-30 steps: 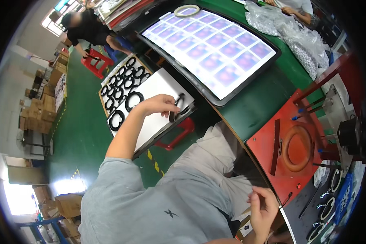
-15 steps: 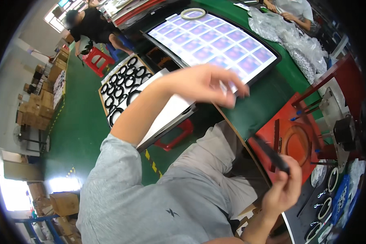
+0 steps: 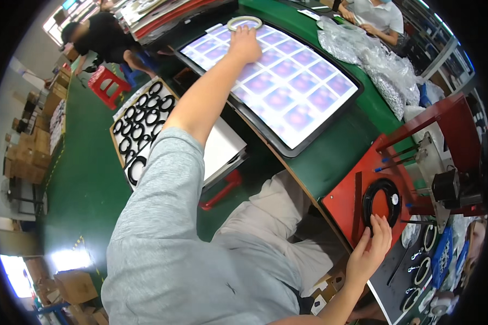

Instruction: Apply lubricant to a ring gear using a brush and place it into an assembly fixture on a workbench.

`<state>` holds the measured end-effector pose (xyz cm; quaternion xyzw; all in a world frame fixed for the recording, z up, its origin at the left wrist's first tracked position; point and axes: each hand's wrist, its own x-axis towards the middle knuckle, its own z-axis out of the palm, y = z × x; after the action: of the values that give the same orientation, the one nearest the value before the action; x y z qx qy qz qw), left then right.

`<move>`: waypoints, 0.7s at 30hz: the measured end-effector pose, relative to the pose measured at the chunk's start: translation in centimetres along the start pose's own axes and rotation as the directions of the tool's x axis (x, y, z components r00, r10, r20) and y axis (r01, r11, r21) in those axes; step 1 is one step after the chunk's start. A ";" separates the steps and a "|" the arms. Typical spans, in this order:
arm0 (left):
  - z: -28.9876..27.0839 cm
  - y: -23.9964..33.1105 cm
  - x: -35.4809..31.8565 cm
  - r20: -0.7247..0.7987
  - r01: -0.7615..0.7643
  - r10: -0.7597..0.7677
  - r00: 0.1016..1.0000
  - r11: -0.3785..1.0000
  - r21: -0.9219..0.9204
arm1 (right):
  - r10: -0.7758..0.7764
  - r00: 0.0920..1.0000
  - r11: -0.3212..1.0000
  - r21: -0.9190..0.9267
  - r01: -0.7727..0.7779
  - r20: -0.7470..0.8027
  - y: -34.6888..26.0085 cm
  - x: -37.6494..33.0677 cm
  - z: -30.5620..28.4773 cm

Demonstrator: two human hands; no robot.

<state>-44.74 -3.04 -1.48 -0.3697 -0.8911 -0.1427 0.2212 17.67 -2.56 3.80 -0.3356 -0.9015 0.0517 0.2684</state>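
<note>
Two hands at work on a green workbench [image 3: 336, 157], each on a ring.

The left hand [image 3: 245, 44] reaches to the far edge of the lit grid panel [image 3: 287, 89], palm down, fingers together, resting on a pale ring [image 3: 244, 22] there. The right hand [image 3: 370, 250], fingers spread, presses its fingertips on a black ring [image 3: 381, 201] lying on the red fixture plate [image 3: 348, 201] at the workbench's near right edge.

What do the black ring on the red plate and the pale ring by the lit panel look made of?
Black ring: matt and dark, probably rubber or foam. Pale ring: light and flat with a slight sheen, possibly plastic or tape; too small to tell.
</note>
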 end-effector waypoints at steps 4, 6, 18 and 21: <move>1.2 -1.5 1.4 0.021 -0.017 0.018 1.000 0.999 -0.033 | 0.051 0.998 0.999 0.002 -0.051 0.025 -0.6 1.0 -0.1; 4.0 -3.1 1.9 -0.113 -0.050 0.041 0.993 0.996 -0.073 | 0.072 0.996 0.997 0.005 -0.072 0.045 -0.8 1.6 0.0; 0.5 -0.4 0.5 -0.145 0.028 -0.068 0.987 0.965 -0.262 | -0.282 0.955 0.874 0.435 0.217 0.091 -11.5 11.0 7.1; -0.5 0.4 0.6 0.002 0.090 -0.091 0.996 0.988 -0.122 | -0.328 0.936 0.873 0.419 0.248 0.128 -13.3 13.6 11.5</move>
<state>-44.70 -2.66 -0.71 -0.3414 -0.8961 -0.2077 0.1931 -4.56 -3.22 3.78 -0.1287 -0.9340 0.2251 0.2458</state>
